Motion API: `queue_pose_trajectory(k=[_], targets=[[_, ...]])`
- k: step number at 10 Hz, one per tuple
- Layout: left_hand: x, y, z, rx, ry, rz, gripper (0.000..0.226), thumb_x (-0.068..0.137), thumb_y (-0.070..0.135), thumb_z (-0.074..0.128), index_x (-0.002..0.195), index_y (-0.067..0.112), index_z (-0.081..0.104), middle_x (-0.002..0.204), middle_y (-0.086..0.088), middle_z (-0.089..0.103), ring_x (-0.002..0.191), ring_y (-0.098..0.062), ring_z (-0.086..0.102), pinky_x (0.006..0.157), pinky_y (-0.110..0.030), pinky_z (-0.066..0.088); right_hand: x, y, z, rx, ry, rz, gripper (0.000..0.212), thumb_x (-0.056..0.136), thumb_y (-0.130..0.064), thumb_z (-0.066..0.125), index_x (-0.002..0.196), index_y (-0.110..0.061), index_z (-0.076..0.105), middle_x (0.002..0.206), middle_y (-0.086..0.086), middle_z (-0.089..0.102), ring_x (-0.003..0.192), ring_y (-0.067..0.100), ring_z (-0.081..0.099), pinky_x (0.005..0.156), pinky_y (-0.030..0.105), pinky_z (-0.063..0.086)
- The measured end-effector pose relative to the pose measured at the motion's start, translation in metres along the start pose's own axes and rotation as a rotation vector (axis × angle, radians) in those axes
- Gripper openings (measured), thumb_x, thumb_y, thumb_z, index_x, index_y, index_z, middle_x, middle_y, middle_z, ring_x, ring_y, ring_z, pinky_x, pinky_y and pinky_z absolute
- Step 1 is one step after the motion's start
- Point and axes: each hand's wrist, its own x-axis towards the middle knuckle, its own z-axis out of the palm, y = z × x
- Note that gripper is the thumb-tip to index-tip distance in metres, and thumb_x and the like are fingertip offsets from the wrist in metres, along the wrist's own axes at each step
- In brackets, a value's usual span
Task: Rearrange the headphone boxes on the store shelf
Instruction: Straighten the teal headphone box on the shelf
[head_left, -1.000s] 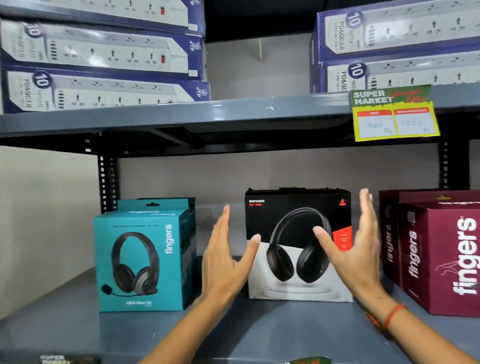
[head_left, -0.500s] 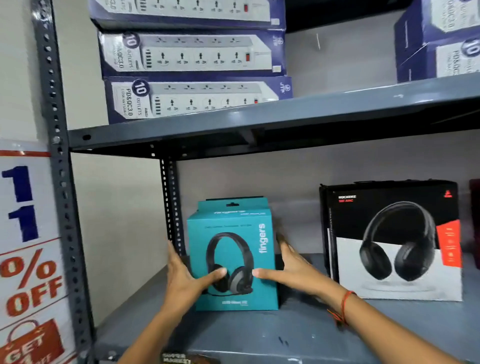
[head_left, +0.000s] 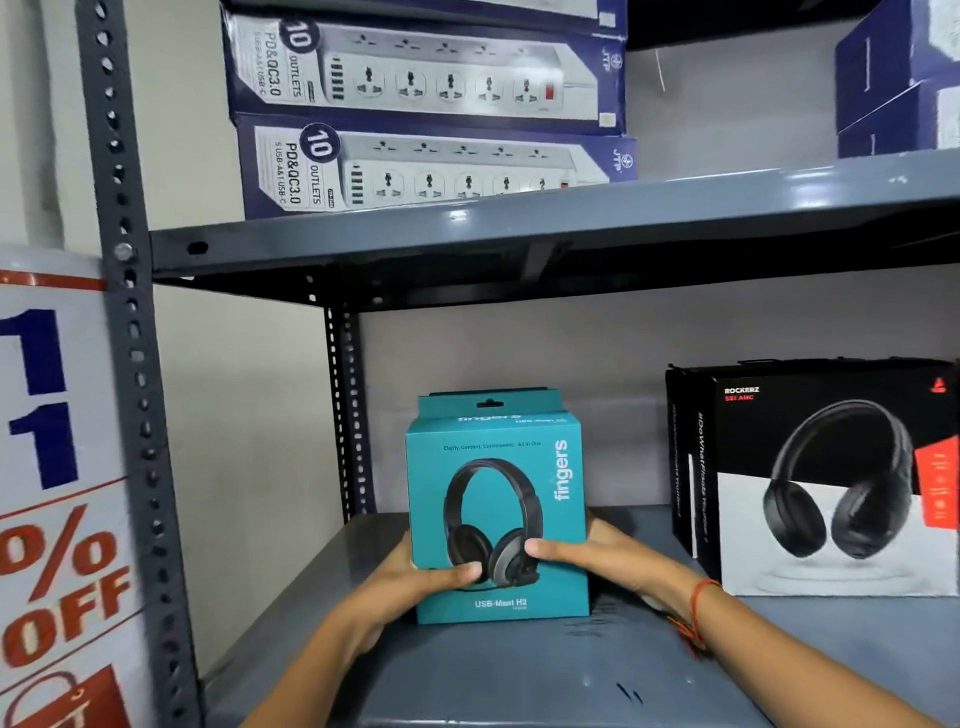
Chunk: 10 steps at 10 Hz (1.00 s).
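Note:
A teal headphone box (head_left: 498, 478) marked "fingers" stands upright on the grey lower shelf (head_left: 519, 675), with a second teal box right behind it. My left hand (head_left: 410, 587) grips its left side, thumb across the front. My right hand (head_left: 602, 558) grips its right side, thumb on the front too. A black and white headphone box (head_left: 831, 478) stands to the right, apart from the teal one.
A grey slotted upright (head_left: 130, 364) frames the shelf on the left, with a discount poster (head_left: 57, 493) beside it. The upper shelf (head_left: 571, 223) carries stacked blue power strip boxes (head_left: 426, 166). Bare shelf lies between the teal and black boxes.
A second ago both hands were open in front of the black box. They moved left and closed on the teal box. The view swung left with them.

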Motion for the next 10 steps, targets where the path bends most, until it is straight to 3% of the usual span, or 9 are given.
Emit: queue_pose_trajectory(k=[2,4,6,8,9,10], targets=[[0.004,-0.001,-0.002,0.019,-0.003,0.015,0.077,0.065,0.039,0.091,0.132,0.028,0.055,0.116,0.01,0.076,0.108,-0.009,0.071,0.099,-0.035,0.055,-0.006,-0.003,0.002,0.0,0.029,0.002,0.083,0.071,-0.053,0.085,0.143,-0.033,0.049,0.13,-0.012,0.071,0.115,0.004,0.069,0.1,0.029,0.056],[0.004,-0.003,-0.001,0.008,-0.031,0.017,0.076,0.064,0.041,0.092,0.13,0.028,0.056,0.114,0.011,0.076,0.106,-0.008,0.071,0.095,-0.031,0.056,-0.011,0.001,0.004,-0.017,0.055,0.009,0.099,0.057,-0.069,0.085,0.143,-0.036,0.048,0.131,-0.011,0.07,0.118,0.007,0.068,0.105,0.036,0.054],[0.004,-0.005,-0.001,0.007,-0.036,0.019,0.077,0.062,0.042,0.093,0.129,0.028,0.056,0.114,0.009,0.076,0.106,-0.009,0.071,0.093,-0.03,0.057,-0.013,0.0,0.006,-0.007,0.065,0.024,0.093,0.061,-0.065,0.086,0.142,-0.036,0.05,0.132,-0.012,0.07,0.118,0.006,0.068,0.105,0.036,0.054],[0.006,-0.005,0.006,0.003,0.024,0.012,0.099,0.043,0.054,0.094,0.128,0.024,0.056,0.117,0.002,0.073,0.109,-0.016,0.068,0.097,-0.037,0.055,-0.011,0.001,0.008,0.015,0.093,0.028,0.098,0.062,-0.06,0.089,0.145,-0.034,0.044,0.133,-0.009,0.068,0.121,0.01,0.066,0.107,0.04,0.052],[-0.003,0.001,0.009,0.006,0.115,-0.024,0.116,0.031,0.056,0.097,0.132,0.021,0.052,0.117,0.0,0.072,0.109,-0.019,0.067,0.1,-0.042,0.054,-0.019,-0.005,0.005,-0.053,0.116,0.066,0.111,0.065,-0.06,0.086,0.155,-0.029,0.029,0.144,-0.005,0.059,0.129,0.013,0.06,0.111,0.041,0.048],[-0.016,0.007,0.017,0.033,0.215,-0.009,0.125,0.032,0.053,0.099,0.14,0.02,0.045,0.12,0.0,0.069,0.109,-0.019,0.065,0.102,-0.042,0.052,-0.033,-0.01,0.004,-0.086,0.177,0.088,0.132,0.064,-0.066,0.082,0.163,-0.023,0.006,0.161,0.002,0.041,0.144,0.021,0.045,0.12,0.043,0.037]])
